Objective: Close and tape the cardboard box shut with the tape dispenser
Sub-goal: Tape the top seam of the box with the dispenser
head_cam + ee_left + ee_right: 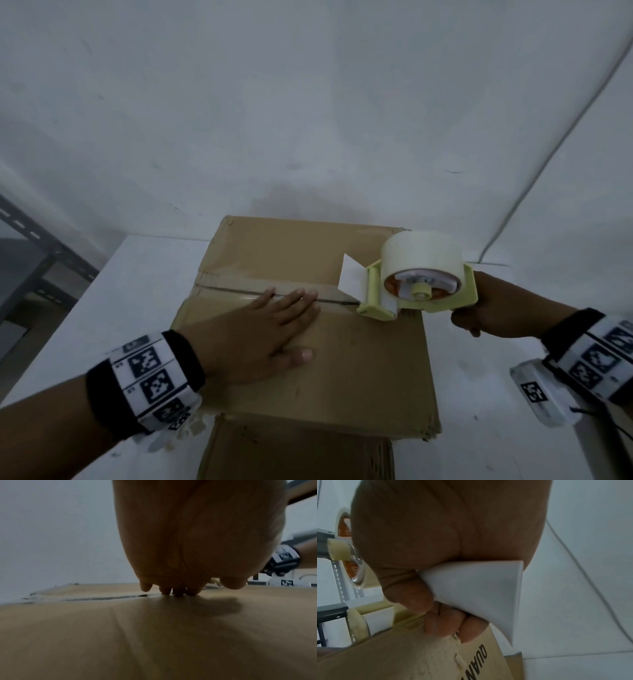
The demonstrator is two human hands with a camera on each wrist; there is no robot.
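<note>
The brown cardboard box point(359, 370) sits on a white table point(120, 291) with its top flaps down. They meet at a dark seam point(222, 289), along which a glossy band runs. My left hand point(274, 325) lies flat on the top, its fingertips point(178, 592) pressing on the seam. My right hand point(479, 308) grips the white handle point(479, 592) of the pale yellow tape dispenser point(421, 298). The dispenser carries a full tape roll point(421, 253). Its front end touches the seam near the box's right edge, just right of my left fingers.
A grey metal shelf rack point(30, 260) stands left of the table. The white wall is close behind the box, with a white cable point(548, 154) running down it. A second piece of cardboard point(298, 452) lies under the box's near edge.
</note>
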